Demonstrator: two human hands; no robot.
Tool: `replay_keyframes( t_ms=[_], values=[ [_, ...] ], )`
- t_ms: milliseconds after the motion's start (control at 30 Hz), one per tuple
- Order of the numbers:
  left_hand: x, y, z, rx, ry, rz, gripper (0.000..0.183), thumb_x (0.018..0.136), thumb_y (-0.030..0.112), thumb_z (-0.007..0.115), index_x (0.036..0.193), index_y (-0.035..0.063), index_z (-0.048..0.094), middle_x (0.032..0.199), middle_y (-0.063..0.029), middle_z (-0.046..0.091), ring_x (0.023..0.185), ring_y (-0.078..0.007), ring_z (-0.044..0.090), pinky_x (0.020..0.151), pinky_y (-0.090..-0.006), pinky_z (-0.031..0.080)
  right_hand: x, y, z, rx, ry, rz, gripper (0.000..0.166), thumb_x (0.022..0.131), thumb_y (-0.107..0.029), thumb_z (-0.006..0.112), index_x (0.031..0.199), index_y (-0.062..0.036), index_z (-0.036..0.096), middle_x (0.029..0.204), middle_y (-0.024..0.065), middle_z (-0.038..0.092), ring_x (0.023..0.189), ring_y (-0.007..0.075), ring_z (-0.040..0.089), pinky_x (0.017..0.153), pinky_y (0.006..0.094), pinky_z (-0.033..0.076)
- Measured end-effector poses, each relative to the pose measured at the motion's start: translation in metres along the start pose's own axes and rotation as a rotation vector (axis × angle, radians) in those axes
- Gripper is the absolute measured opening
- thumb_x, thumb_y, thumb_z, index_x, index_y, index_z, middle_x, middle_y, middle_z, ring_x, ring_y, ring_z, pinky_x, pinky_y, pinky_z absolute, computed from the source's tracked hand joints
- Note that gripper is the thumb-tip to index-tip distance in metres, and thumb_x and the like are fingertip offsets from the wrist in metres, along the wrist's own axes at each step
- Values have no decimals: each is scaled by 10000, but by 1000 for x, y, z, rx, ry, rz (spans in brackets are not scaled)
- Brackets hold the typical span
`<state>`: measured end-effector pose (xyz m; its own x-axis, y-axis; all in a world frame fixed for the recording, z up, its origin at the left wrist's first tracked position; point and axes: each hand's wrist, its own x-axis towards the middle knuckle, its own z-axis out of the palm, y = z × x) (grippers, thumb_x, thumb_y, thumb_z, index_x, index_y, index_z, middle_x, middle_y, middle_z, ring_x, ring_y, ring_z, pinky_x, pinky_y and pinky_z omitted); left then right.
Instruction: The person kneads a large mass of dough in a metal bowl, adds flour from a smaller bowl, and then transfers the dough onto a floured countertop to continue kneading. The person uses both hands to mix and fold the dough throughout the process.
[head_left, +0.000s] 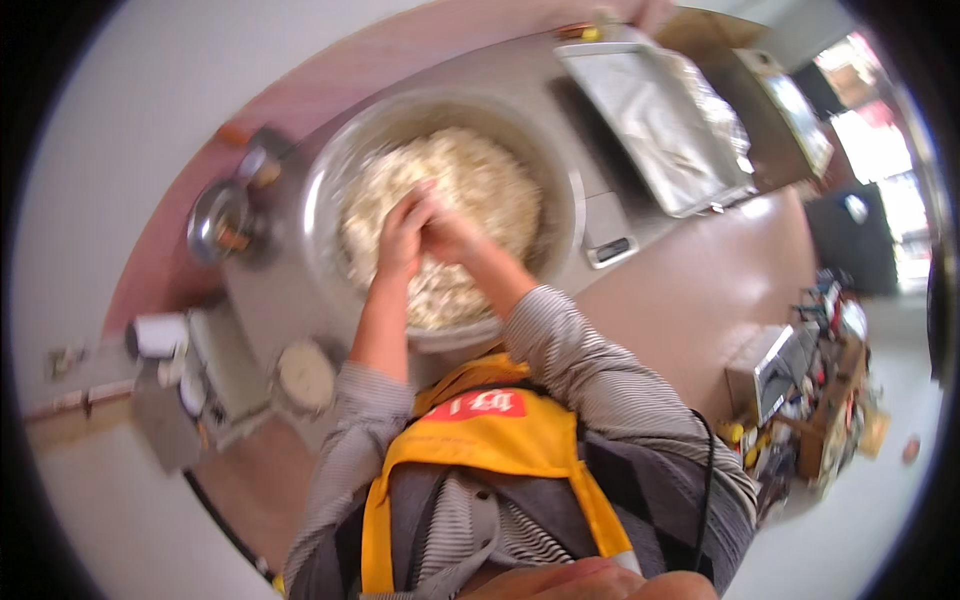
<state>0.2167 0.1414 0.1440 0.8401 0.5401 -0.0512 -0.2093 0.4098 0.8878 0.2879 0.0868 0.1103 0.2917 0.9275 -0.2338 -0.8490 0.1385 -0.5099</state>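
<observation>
A large round metal basin (559, 150) stands on the worktop before me, holding a heap of pale, crumbly food mixture (480, 172). Over the heap, my left hand (403, 231) and my right hand (450, 229) are pressed together, palms facing and fingertips meeting. Whether some of the mixture lies between the palms cannot be made out. Both forearms reach over the basin's near rim.
A metal tray (652, 127) lies at upper right beside crumpled foil (705, 97). A digital scale (611, 232) sits right of the basin. Small metal bowl (219, 221) at left; round container with pale contents (306, 375) at lower left. Cluttered shelf (832, 405) at right.
</observation>
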Motion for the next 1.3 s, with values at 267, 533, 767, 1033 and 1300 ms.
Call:
replay_keyframes(
  t_ms=[267,533,767,1033,1300],
  values=[
    [-13,16,13,130,85,-110,157,871,66,613,983,-31,665,826,-24,651,682,-66,556,602,-209,449,-7,-26,-4,-22,268,19,555,899,-406,575,1203,43,456,1089,181,545,914,272,573,784,414,490],
    [-19,-17,-22,1233,319,158,195,799,144,609,904,10,702,739,-189,661,742,-341,651,700,-395,494,-21,-43,-9,-307,377,-63,626,960,-348,472,1425,-18,215,1416,223,309,1239,363,407,972,525,421],
    [-16,5,-5,1008,176,-216,226,865,174,553,796,1,680,674,-136,659,600,-227,653,594,-360,517,-19,-42,-21,96,145,-133,664,973,-450,356,1440,-38,125,1446,248,227,1281,380,359,1044,509,360],
    [-6,-55,28,-221,433,-73,253,956,175,480,962,-51,595,913,-136,638,752,-166,598,668,-303,483,-19,-21,12,94,30,-309,691,959,-535,268,1469,-118,57,1500,202,137,1343,392,252,1112,511,221],
    [21,-72,-12,337,511,-192,348,894,236,514,812,-82,629,749,-203,629,642,-277,593,565,-382,435,-22,-14,28,-292,32,-303,555,995,-396,281,1478,-169,130,1540,77,106,1418,261,86,1145,450,53]
  ],
)
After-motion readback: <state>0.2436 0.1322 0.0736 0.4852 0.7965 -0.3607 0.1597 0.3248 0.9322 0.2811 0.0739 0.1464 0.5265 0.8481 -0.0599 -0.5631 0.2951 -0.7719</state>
